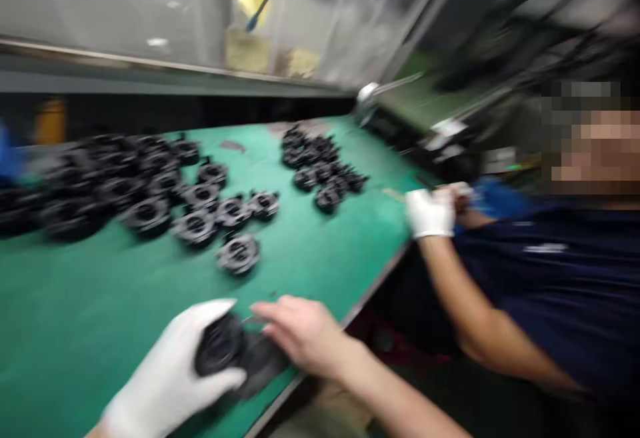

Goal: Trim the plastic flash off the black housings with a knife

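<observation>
Left hand (175, 365), lower left of centre: covered in a white, close-fitting glove; curved into a C, with a black part (220, 345) held between thumb and fingers. The part is seated in the hollow of the grip, its round face exposed. Dark patch (263, 361): located just right of the part, low in the frame; outline blurred. Right hand (305, 335), lower centre: bare, fingers extended towards the part and brought near one another. A thin pale sliver (247, 319) is seen at the fingertips; whether it is gripped cannot be told.

Materials, left to right. Larger cluster (147, 215), left of frame: black, round, ring-faced pieces, closely grouped, some faces greyish. Panel (100, 11), upper left: pale, smooth, lightly glossy. Bench (320, 258), across the frame: flat, green, matt-looking. Smaller cluster (327, 198), upper centre: dark pieces with knobbly outlines. Co-worker's hand (433, 215), right of centre: white-gloved. Sleeve (540, 305), lower right: dark blue cloth.
</observation>
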The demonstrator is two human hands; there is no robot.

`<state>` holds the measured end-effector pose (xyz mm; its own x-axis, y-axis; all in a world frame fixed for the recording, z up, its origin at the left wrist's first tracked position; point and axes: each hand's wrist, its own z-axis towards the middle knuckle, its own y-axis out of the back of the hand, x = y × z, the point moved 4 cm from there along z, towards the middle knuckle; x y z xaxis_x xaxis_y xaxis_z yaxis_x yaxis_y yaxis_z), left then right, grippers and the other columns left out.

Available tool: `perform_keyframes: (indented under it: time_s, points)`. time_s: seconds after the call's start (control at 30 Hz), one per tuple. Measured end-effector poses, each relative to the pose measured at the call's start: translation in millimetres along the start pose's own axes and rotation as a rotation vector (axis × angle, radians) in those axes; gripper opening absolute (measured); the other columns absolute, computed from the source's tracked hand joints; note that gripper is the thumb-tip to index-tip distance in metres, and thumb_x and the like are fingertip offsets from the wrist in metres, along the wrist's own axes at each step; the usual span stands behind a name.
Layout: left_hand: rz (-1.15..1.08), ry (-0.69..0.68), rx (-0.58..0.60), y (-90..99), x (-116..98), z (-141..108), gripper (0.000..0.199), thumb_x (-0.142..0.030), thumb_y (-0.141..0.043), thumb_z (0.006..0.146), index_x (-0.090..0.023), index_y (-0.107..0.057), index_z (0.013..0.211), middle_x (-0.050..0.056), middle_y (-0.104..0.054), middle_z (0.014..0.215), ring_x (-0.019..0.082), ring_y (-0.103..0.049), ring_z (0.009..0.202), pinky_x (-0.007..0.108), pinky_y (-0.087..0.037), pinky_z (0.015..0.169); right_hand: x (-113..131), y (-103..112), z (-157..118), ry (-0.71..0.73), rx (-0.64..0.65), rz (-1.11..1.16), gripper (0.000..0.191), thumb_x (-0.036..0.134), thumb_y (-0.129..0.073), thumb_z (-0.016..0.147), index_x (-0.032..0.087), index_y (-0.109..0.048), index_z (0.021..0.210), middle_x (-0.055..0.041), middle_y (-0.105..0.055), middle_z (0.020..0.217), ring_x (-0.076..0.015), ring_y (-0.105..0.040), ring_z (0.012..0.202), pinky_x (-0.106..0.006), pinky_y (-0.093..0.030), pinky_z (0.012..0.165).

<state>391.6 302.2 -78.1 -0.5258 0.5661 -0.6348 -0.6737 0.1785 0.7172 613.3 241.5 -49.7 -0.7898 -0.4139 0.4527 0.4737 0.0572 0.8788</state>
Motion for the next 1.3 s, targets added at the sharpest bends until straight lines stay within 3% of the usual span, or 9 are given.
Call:
perform_keyframes:
  time_s: [0.13, 0.37, 0.5, 0.7, 0.97, 1.3]
  points:
    - [-0.091, 0.002, 0.141, 9.2, 6, -8, 0.099, -0.054, -0.099, 0.064, -0.022, -0.051, 0.145, 0.015, -0.068, 0.138, 0.036, -0.069, 0.127, 0.054, -0.059, 0.111, -7, 11, -1, 0.036, 0.054, -0.064, 0.036, 0.031, -0.043, 0.115, 0.020, -0.060, 0.144, -0.0041, -0.069, 0.093, -0.0167, -0.066, 0.075, -0.028, -0.050, 0.067]
    - [-0.155, 0.010, 0.189, 10.8, 7, -6, 0.111, -0.066, -0.098, 0.060, -0.024, -0.048, 0.150, 0.018, -0.064, 0.144, 0.039, -0.065, 0.132, 0.058, -0.053, 0.115, 10, 9, 1, 0.209, 0.066, -0.211, 0.030, 0.026, -0.045, 0.114, 0.011, -0.059, 0.136, -0.0034, -0.065, 0.090, -0.0178, -0.063, 0.073, -0.032, -0.045, 0.062]
    - [-0.158, 0.002, 0.176, 9.1, 9, -7, 0.110, -0.065, -0.099, 0.060, -0.025, -0.048, 0.150, 0.017, -0.065, 0.143, 0.039, -0.065, 0.131, 0.058, -0.054, 0.115, 17, 8, 10, 0.244, 0.094, -0.372, 0.031, 0.014, -0.049, 0.107, 0.010, -0.059, 0.136, -0.0012, -0.060, 0.083, -0.0184, -0.059, 0.066, -0.035, -0.038, 0.056]
    - [-0.143, -0.027, 0.155, 10.1, 8, -6, 0.107, -0.062, -0.098, 0.064, -0.024, -0.048, 0.150, 0.017, -0.065, 0.142, 0.037, -0.066, 0.130, 0.055, -0.054, 0.114, 32, 9, 6, 0.234, 0.165, -0.478, 0.060, -0.004, -0.053, 0.082, 0.003, -0.052, 0.142, -0.0048, -0.061, 0.089, -0.0211, -0.062, 0.073, -0.036, -0.041, 0.058]
    - [-0.142, -0.034, 0.152, 9.9, 7, -7, 0.106, -0.061, -0.099, 0.064, -0.024, -0.047, 0.150, 0.016, -0.065, 0.142, 0.037, -0.066, 0.130, 0.055, -0.055, 0.114, 34, 2, -6, 0.135, 0.174, -0.484, 0.058, -0.003, -0.052, 0.087, 0.002, -0.047, 0.145, -0.0038, -0.060, 0.089, -0.0196, -0.061, 0.070, -0.035, -0.042, 0.056]
    - [-0.158, -0.013, 0.143, 8.6, 9, -8, 0.107, -0.059, -0.100, 0.062, -0.026, -0.049, 0.149, 0.015, -0.065, 0.142, 0.037, -0.066, 0.129, 0.055, -0.055, 0.113, 32, 7, 5, 0.237, 0.257, -0.469, 0.064, -0.004, -0.049, 0.077, 0.001, -0.046, 0.142, -0.0064, -0.065, 0.093, -0.0208, -0.063, 0.072, -0.036, -0.042, 0.054]
